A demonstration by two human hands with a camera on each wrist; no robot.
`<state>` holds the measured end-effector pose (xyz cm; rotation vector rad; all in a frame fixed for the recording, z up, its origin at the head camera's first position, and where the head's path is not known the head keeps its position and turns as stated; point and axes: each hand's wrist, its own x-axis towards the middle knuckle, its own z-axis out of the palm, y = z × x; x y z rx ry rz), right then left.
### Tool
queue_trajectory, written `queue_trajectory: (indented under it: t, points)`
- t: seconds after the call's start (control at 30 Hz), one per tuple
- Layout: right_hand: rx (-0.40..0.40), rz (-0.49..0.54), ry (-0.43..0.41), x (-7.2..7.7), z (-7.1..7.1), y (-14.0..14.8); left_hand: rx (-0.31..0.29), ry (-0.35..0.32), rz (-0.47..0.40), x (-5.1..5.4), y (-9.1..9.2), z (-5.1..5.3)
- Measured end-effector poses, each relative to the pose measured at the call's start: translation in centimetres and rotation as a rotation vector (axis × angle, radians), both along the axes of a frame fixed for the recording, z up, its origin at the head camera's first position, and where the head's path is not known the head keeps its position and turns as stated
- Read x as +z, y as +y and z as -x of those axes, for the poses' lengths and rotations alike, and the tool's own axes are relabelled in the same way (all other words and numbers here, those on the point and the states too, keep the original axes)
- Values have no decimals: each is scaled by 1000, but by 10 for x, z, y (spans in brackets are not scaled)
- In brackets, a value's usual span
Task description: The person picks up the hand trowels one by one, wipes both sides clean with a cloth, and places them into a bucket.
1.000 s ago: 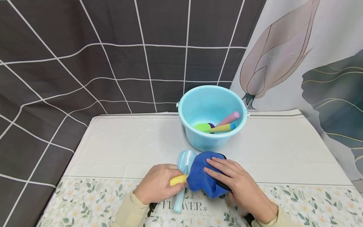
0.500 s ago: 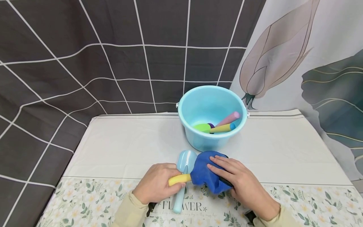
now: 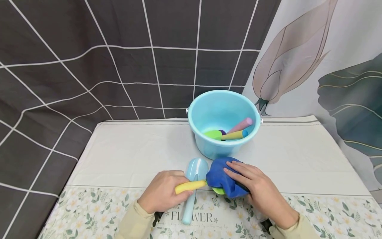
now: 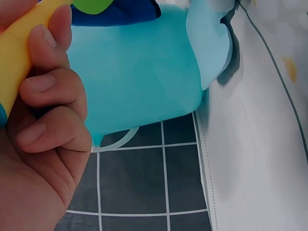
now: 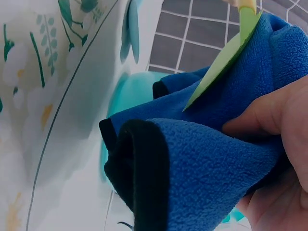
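My left hand [image 3: 164, 192] grips the yellow handle [image 3: 190, 187] of a toy shovel, fingers curled round it. The shovel's green blade [image 5: 224, 62] shows in the right wrist view, lying against a blue cloth [image 5: 202, 159] with black edging. In the head view the cloth hides most of that blade. My right hand [image 3: 259, 186] holds the cloth, with the thumb on one side and fingers underneath. Below the yellow handle, a light blue scoop [image 3: 197, 167] lies on the table, its handle pointing toward me.
A light blue bucket [image 3: 206, 146] stands just behind the cloth, holding several toy tools with pink, yellow and green parts. The table [image 3: 134, 146] has a white and floral cover. A dark gridded curtain [image 3: 119, 66] hangs along the back and left.
The blue cloth and my right hand have moved rightward and slightly away along the shovel. More of the yellow handle shows, and a bit of green blade has appeared below the cloth.
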<state>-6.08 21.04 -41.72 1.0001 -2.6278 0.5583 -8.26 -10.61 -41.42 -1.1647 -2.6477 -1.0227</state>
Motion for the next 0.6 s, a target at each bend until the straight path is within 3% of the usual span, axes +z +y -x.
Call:
queue_trajectory:
  t: [0.6]
  points:
    - [-19, -2, 39, 6, 5, 12, 10, -24, -62, 5, -10, 2]
